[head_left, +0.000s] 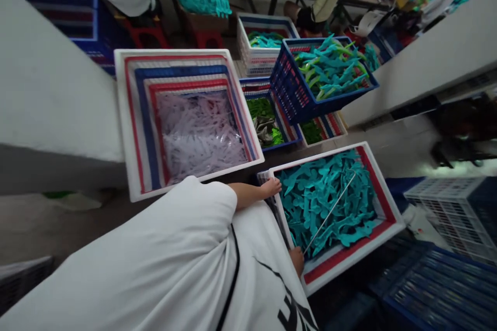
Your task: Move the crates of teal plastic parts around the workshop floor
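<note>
A white crate [174, 53] holds pale pieces [202, 134]; rightward, the left hand [272, 186] curls its fingers over the rim of another crate [379, 194], the right hand's [297, 260] fingers unclear, near teal pieces [306, 191] under a thin rod [330, 212].

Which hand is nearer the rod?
Right. The right hand is at the lower end of the rod; the left hand is on the rim of its crate, farther away.
</note>
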Motion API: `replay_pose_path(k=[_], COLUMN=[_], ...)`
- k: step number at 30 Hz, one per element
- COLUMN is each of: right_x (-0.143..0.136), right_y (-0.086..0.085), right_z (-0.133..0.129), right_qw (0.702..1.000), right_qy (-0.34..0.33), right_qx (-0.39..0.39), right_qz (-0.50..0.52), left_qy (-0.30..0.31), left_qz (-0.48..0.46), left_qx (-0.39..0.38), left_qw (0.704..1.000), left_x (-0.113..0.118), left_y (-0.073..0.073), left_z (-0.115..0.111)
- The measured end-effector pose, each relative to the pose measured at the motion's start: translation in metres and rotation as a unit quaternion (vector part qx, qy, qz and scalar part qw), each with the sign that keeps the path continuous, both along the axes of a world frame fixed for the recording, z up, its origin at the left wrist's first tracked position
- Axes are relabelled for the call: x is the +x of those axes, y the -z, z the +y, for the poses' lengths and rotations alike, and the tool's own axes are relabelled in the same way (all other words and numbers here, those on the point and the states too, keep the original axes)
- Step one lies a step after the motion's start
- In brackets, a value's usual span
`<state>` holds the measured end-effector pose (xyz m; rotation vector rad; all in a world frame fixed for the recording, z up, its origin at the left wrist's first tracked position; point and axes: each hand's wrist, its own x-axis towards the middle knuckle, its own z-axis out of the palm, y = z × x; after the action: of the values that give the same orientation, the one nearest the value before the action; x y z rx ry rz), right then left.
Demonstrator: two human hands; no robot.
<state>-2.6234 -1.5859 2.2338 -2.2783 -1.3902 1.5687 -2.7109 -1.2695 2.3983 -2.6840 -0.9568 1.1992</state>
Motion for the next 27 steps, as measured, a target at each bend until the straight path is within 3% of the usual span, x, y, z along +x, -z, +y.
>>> replay_pose_path(k=[4, 11, 19, 23, 27], right_x=[-0.016, -0.009, -0.026, -0.045, -0.084], right_y=[-0.006, -0.002, -0.022, -0.045, -0.08], right_z=[-0.018, -0.012, -0.019, -0.033, -0.055], right_qw=[0.999, 0.997, 0.996, 0.995, 0.994], right_qy=[0.04, 0.081, 0.085, 0.091, 0.086], right_qx=[0.02, -0.001, -0.009, -0.023, -0.029], right_qz=[-0.026, -0.009, -0.029, -0.037, -0.053], left_qy=[-0.029, -0.021, 0.016, 0.027, 0.027], left_qz=[-0.005, 0.06, 0.106, 0.111, 0.093], left_qx=[0.018, 0.012, -0.008, -0.025, -0.031], left_qw=[0.999, 0.998, 0.994, 0.993, 0.995], left_x=[-0.019, 0.01, 0.006, -0.016, -0.057], left_y=[-0.012, -0.007, -0.025, -0.051, -0.096], left_z=[-0.018, -0.016, -0.017, -0.035, -0.064])
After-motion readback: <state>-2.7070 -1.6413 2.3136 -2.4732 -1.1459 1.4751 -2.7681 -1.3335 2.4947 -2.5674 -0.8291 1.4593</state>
